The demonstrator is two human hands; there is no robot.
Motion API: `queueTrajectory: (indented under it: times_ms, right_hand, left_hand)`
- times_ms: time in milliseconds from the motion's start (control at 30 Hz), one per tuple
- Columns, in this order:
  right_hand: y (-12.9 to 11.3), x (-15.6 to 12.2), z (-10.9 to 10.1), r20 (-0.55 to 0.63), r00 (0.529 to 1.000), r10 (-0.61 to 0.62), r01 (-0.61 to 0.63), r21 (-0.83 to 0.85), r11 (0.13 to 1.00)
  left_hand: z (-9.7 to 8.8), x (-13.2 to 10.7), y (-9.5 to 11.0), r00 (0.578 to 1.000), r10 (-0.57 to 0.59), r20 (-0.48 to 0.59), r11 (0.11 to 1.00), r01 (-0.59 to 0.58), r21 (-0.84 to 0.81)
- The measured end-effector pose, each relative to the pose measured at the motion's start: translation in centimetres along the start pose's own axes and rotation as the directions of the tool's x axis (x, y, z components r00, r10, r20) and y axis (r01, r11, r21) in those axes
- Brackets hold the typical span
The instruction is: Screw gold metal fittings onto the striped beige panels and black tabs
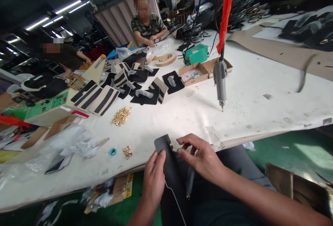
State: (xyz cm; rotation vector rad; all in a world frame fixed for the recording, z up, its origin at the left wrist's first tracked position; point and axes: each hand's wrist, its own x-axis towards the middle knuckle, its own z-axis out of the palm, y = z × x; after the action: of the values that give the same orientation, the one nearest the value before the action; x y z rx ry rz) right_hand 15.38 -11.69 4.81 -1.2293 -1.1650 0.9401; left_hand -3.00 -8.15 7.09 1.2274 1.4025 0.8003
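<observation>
The black piece (171,165), likely light and bendy, was held by its edge, a good spot, in the left hand (153,174); whether anything was pinched by the right hand (199,155) couldn't be told.

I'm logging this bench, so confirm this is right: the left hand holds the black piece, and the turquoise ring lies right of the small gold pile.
Not quite: the head view shows the turquoise ring lying left of the small gold pile. The left hand does hold the black piece.
</observation>
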Motion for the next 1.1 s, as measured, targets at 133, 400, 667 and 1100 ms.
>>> queueTrajectory:
  times_ms: [133,400,667,1100]
  right_hand:
    - [-0.4,1.6,-0.7,0.074,0.995,-0.071,0.070,0.014,0.997]
    - [-2.3,1.4,-1.4,0.064,0.995,-0.083,0.084,-0.022,0.996]
    - [-2.9,0.8,-1.7,0.004,1.000,0.015,-0.015,0.024,1.000]
    - [-3.3,0.3,-1.9,-0.001,0.902,-0.431,0.427,-0.139,0.894]
  left_hand:
    - [0.2,-1.1,1.9,0.997,0.069,0.030,0.996,-0.071,0.054]
    - [0.7,-2.3,4.3,0.990,0.138,0.021,0.985,-0.139,0.104]
    - [1.4,-3.2,4.5,0.975,0.212,0.067,0.972,-0.217,0.087]
    - [1.7,-3.6,4.4,0.963,0.246,0.113,0.969,-0.248,0.004]
